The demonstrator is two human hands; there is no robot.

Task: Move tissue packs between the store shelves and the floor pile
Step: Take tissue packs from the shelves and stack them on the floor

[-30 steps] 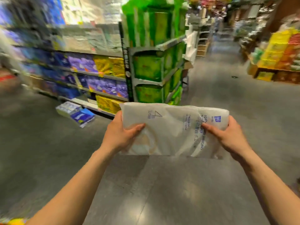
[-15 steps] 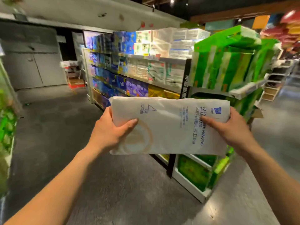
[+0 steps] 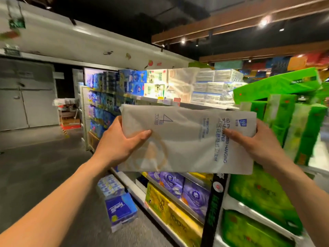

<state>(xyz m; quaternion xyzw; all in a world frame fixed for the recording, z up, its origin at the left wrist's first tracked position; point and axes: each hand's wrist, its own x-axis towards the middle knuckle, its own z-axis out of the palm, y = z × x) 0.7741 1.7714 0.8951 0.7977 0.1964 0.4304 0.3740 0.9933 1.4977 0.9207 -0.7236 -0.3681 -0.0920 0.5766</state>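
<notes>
A white tissue pack [image 3: 187, 139] with blue print is held flat at chest height in front of the store shelves [image 3: 178, 195]. My left hand [image 3: 119, 145] grips its left end, thumb on top. My right hand [image 3: 252, 143] grips its right end the same way. Behind the pack, the top shelf carries similar white packs [image 3: 179, 82] and clear-wrapped ones [image 3: 213, 86]. A floor pile of blue and white tissue packs [image 3: 117, 202] lies at the foot of the shelves, below my left forearm.
Green packs [image 3: 292, 111] fill the end rack on the right, close to my right hand. Purple [image 3: 183, 186] and yellow packs [image 3: 170, 213] sit on the lower shelves. Grey floor [image 3: 35, 168] stretches left toward a grey wall with doors [image 3: 26, 97].
Both hands have lifted the white pack higher and carried it closer to the shelves. The view has swung up and left, from the aisle floor to the top shelf.
</notes>
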